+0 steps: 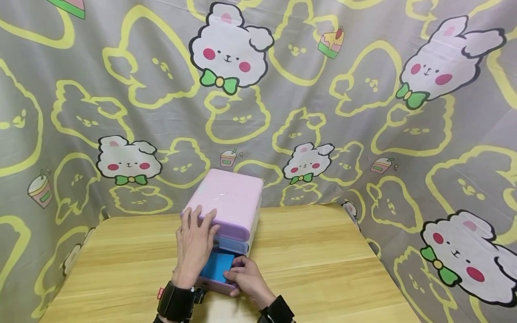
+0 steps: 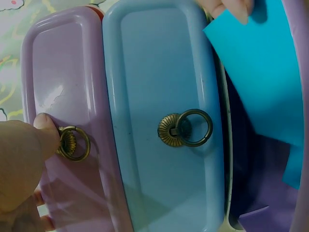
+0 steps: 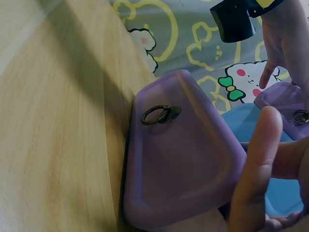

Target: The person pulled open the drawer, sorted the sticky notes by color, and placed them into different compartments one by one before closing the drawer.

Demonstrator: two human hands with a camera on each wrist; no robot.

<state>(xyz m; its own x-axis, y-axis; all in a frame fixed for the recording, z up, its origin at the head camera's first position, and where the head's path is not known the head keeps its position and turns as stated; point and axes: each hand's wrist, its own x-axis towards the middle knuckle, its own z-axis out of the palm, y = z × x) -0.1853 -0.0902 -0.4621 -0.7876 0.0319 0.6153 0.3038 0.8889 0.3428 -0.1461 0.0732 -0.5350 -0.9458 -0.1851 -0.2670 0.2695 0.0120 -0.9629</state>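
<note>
A small cabinet [image 1: 230, 193] with a pink top stands on the table, its bottom purple drawer [image 3: 183, 159] pulled out. My left hand [image 1: 195, 246] spreads its fingers over the cabinet's top front edge. Its thumb touches the upper purple drawer [image 2: 63, 63] beside the brass ring pull [image 2: 75, 144]. Below that, the blue drawer [image 2: 149, 72] is closed. My right hand [image 1: 248, 278] pinches a flat blue sheet [image 1: 218, 267] at its right edge, inside the bottom drawer. The sheet stands tilted there; its lower part is partly hidden.
A purple piece [image 2: 260, 220] lies in the bottom drawer. Wooden tabletop [image 1: 323, 264] extends on both sides of the cabinet. A grey curtain [image 1: 258, 116] printed with rabbits hangs behind the table and along its sides.
</note>
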